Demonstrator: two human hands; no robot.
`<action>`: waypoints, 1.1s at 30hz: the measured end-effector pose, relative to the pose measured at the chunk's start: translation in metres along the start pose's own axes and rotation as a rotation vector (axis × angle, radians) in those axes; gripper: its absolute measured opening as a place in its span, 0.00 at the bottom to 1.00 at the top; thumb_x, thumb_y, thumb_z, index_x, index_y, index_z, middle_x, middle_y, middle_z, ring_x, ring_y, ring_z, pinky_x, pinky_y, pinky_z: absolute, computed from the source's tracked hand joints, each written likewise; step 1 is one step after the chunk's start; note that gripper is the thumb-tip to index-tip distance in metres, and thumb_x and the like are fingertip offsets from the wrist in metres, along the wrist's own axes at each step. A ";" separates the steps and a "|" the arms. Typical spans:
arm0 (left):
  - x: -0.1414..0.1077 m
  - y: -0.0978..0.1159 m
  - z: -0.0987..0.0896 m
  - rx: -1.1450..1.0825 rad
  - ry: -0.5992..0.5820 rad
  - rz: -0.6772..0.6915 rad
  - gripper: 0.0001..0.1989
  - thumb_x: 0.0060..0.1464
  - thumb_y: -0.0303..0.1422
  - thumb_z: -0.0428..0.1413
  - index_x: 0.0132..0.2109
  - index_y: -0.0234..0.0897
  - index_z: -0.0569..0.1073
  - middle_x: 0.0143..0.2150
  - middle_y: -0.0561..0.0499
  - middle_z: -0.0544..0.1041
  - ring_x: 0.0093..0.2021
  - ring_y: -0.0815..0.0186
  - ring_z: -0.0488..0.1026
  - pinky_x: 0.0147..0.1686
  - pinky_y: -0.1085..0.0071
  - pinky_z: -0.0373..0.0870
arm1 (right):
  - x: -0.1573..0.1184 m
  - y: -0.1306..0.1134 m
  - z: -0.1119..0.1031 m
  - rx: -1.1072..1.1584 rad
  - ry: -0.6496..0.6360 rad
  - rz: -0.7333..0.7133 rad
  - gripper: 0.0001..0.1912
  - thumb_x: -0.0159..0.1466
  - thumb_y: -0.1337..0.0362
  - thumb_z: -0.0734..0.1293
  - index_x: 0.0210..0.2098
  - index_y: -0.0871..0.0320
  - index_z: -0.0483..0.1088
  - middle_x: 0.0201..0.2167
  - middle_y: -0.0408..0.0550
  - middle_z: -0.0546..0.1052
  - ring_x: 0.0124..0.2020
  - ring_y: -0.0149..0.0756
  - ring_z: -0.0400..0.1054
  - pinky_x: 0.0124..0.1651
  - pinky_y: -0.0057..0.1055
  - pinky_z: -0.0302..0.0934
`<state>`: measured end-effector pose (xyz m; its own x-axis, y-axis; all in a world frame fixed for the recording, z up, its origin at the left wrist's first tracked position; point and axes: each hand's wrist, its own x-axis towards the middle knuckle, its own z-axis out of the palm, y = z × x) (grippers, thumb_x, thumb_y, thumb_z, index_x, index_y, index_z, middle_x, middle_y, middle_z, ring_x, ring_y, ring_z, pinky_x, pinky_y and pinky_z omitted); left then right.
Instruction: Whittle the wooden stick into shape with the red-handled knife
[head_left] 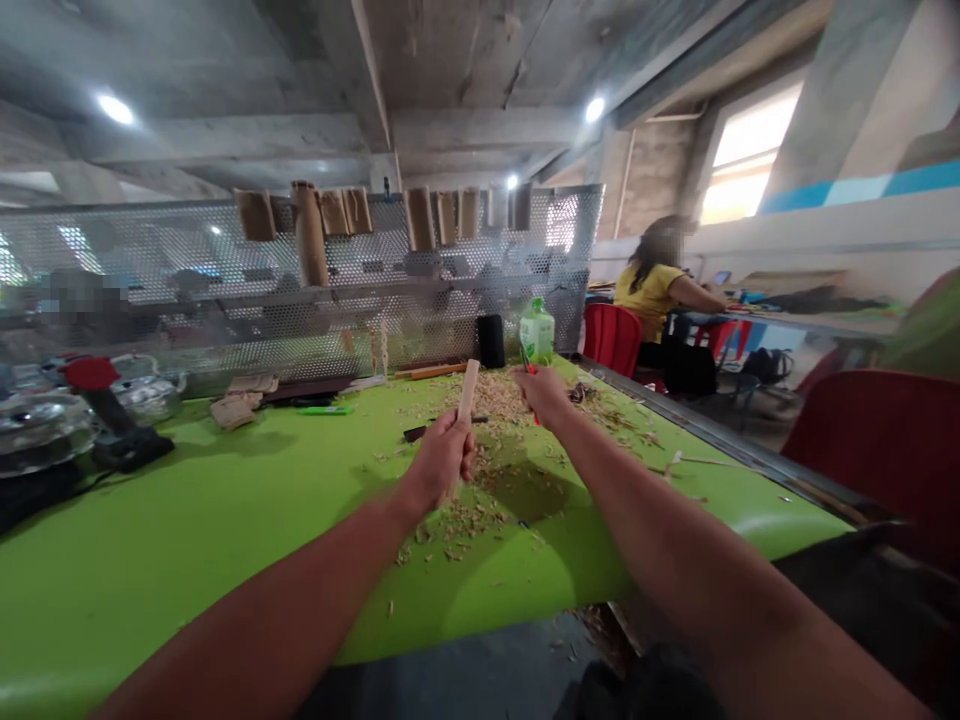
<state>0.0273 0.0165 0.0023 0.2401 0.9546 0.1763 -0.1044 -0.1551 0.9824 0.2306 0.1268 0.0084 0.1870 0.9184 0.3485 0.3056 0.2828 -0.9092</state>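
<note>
My left hand [444,455] is closed around a pale flat wooden strip [469,392], which stands up from the fist, leaning slightly right. To its right and a little farther off, my right hand [546,395] grips a small red-handled tool [532,368]. A thin dark part of it points up; my fingers hide most of the tool, so its exact kind is unclear. Wood shavings [499,395] lie scattered beneath and beyond both hands on the green tabletop [300,520]. Behind the left hand, a dark flat tool [415,434] lies partly covered.
A green-tinted plastic bottle [537,332] and a black upright object [491,342] stand at the back, before a perforated metal screen [360,300]. A green cutter [326,410] lies left. Farther left is a red-topped device [91,375]. A person in yellow [652,292] sits beyond.
</note>
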 end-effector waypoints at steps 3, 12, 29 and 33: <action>0.004 -0.001 -0.002 0.013 -0.020 0.005 0.13 0.59 0.42 0.52 0.44 0.39 0.64 0.25 0.59 0.68 0.17 0.74 0.64 0.17 0.77 0.65 | -0.016 -0.010 0.014 0.294 -0.126 0.033 0.18 0.56 0.47 0.68 0.26 0.55 0.65 0.13 0.33 0.60 0.12 0.25 0.50 0.15 0.25 0.43; 0.002 -0.001 0.002 0.083 -0.035 0.034 0.13 0.57 0.43 0.55 0.40 0.39 0.63 0.29 0.58 0.69 0.15 0.76 0.62 0.12 0.77 0.60 | -0.047 -0.036 0.027 0.506 -0.454 -0.049 0.24 0.52 0.43 0.74 0.25 0.55 0.63 0.12 0.33 0.62 0.11 0.24 0.49 0.12 0.23 0.44; 0.004 0.007 -0.019 0.572 0.064 0.320 0.14 0.62 0.40 0.51 0.30 0.39 0.66 0.22 0.56 0.65 0.21 0.71 0.60 0.23 0.75 0.55 | -0.055 -0.058 0.025 0.678 -0.344 -0.081 0.25 0.43 0.46 0.79 0.29 0.56 0.70 0.14 0.33 0.63 0.13 0.23 0.54 0.14 0.22 0.48; 0.001 0.008 -0.017 0.527 0.028 0.312 0.12 0.62 0.39 0.49 0.32 0.39 0.66 0.24 0.55 0.67 0.22 0.71 0.60 0.24 0.75 0.55 | -0.057 -0.058 0.026 0.703 -0.355 -0.037 0.25 0.45 0.44 0.78 0.28 0.56 0.70 0.15 0.34 0.64 0.13 0.22 0.52 0.14 0.22 0.47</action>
<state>0.0102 0.0208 0.0093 0.2494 0.8492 0.4655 0.3273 -0.5263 0.7848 0.1775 0.0656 0.0357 -0.1573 0.9049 0.3956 -0.3784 0.3148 -0.8704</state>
